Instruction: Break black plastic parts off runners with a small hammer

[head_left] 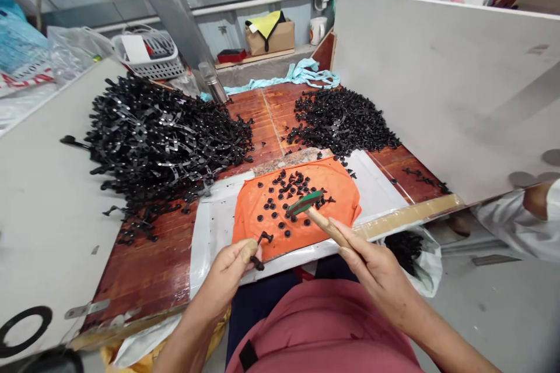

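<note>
My left hand [234, 265] pinches a black plastic part [265, 238] at the near left edge of an orange cloth [254, 233]. One end of the part pokes up past the thumb, the other hangs below the fingers. Wrapped round a wooden handle, my right hand [371, 259] holds a hammer [326, 222]. Its green head is over the cloth; I cannot tell whether it touches the pieces there. Several small round black pieces [275, 215] lie scattered across the cloth.
A large heap of black plastic parts [161, 134] covers the table's left side. Smaller black pieces [345, 119] are piled at the right. Tall grey boards [437, 81] flank the table. Behind stand a metal tumbler [213, 83], a grey basket [161, 67] and a mug [317, 31].
</note>
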Motion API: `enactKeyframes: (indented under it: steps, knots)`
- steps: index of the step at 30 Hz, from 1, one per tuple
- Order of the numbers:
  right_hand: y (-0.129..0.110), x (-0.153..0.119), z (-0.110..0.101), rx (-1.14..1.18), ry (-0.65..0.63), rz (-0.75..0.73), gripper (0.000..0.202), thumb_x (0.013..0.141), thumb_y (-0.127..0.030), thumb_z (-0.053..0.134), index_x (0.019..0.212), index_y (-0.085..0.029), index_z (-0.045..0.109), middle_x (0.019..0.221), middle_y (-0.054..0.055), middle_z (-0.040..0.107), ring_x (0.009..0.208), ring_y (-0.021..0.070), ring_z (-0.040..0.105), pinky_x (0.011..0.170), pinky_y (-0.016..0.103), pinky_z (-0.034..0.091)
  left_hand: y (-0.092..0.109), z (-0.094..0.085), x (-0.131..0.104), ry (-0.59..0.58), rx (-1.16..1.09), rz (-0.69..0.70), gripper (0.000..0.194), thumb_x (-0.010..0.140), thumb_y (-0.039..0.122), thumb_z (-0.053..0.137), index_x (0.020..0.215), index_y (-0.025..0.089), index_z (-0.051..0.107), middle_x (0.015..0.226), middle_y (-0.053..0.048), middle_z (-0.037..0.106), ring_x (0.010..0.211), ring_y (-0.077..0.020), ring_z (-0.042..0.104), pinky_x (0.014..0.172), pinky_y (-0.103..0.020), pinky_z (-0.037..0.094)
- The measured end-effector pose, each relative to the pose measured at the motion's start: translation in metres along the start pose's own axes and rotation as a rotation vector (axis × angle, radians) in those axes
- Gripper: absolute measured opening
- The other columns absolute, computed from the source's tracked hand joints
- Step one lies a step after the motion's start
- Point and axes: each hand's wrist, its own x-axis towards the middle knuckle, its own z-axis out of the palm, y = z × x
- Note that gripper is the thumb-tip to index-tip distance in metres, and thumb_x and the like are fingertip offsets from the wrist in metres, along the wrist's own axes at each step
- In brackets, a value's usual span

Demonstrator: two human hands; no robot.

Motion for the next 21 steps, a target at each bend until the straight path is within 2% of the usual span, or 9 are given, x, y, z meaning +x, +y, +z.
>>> enactKeyframes:
  steps: [3,8,10,12,14,15,17,21]
  knots:
    - [0.003,0.0,0.004,0.08,-0.022,0.032,0.05,0.105,-0.027,0.042,0.155,-0.026,0.045,0.119,0.007,0.078,0.104,0.0248,0.075,0.086,0.034,0.062,0.0,0.0,-0.008,-0.07,-0.129,-0.052,0.06,0.087,0.075,0.043,0.067,0.019,0.054,0.062,0.003,0.039,0.058,-0.0119,0.029,0.055,-0.025,0.024]
    - [0.0,0.004,0.006,0.202,-0.063,0.063,0.048,0.105,-0.03,0.042,0.152,-0.024,0.05,0.113,0.005,0.078,0.103,0.0248,0.074,0.086,0.033,0.061,-0.005,0.005,-0.015,-0.204,-0.26,-0.004,0.061,0.087,0.073,0.049,0.062,0.018,0.053,0.06,0.003,0.037,0.057,-0.0109,0.027,0.055,-0.027,0.021]
    - [-0.001,0.005,0.006,0.21,-0.075,0.069,0.047,0.105,-0.031,0.042,0.151,-0.024,0.051,0.112,0.005,0.078,0.1,0.0244,0.074,0.084,0.032,0.061,-0.005,0.007,-0.016,-0.211,-0.271,-0.014,0.059,0.089,0.072,0.048,0.07,0.017,0.058,0.061,0.003,0.039,0.058,-0.011,0.028,0.055,-0.026,0.022]
    - [-0.002,0.005,0.005,0.213,-0.087,0.077,0.047,0.105,-0.031,0.043,0.151,-0.025,0.052,0.112,0.005,0.078,0.098,0.0242,0.074,0.084,0.032,0.061,-0.004,0.005,-0.016,-0.126,-0.242,-0.034,0.054,0.092,0.068,0.046,0.1,0.018,0.064,0.065,0.003,0.042,0.059,-0.0117,0.033,0.056,-0.025,0.025]
    - [-0.001,0.004,0.006,0.225,-0.103,0.083,0.048,0.105,-0.032,0.043,0.152,-0.025,0.051,0.115,0.005,0.077,0.1,0.0244,0.074,0.087,0.033,0.06,-0.003,-0.003,-0.014,0.032,-0.172,-0.02,0.056,0.096,0.063,0.046,0.135,0.024,0.05,0.068,0.005,0.043,0.06,-0.0123,0.036,0.057,-0.024,0.029]
    - [0.0,0.004,0.006,0.234,-0.113,0.086,0.048,0.105,-0.032,0.043,0.153,-0.026,0.05,0.118,0.005,0.076,0.103,0.0246,0.073,0.089,0.033,0.059,-0.003,-0.008,-0.012,0.104,-0.138,0.004,0.059,0.097,0.061,0.046,0.145,0.026,0.041,0.069,0.006,0.043,0.061,-0.0123,0.037,0.058,-0.023,0.031]
    - [0.003,0.002,0.009,0.258,-0.123,0.092,0.048,0.106,-0.033,0.043,0.153,-0.026,0.049,0.123,0.005,0.075,0.11,0.0253,0.071,0.093,0.035,0.058,-0.003,-0.02,-0.006,0.172,-0.117,0.057,0.06,0.097,0.057,0.047,0.148,0.026,0.04,0.071,0.005,0.045,0.063,-0.0118,0.041,0.061,-0.023,0.035]
    - [0.008,0.001,0.014,0.295,-0.12,0.09,0.046,0.105,-0.035,0.045,0.149,-0.025,0.053,0.13,0.006,0.071,0.117,0.0258,0.068,0.097,0.034,0.055,-0.004,-0.037,0.011,0.152,-0.173,0.041,0.053,0.09,0.056,0.058,0.127,0.017,0.057,0.07,0.006,0.045,0.057,-0.0102,0.044,0.055,-0.022,0.039]
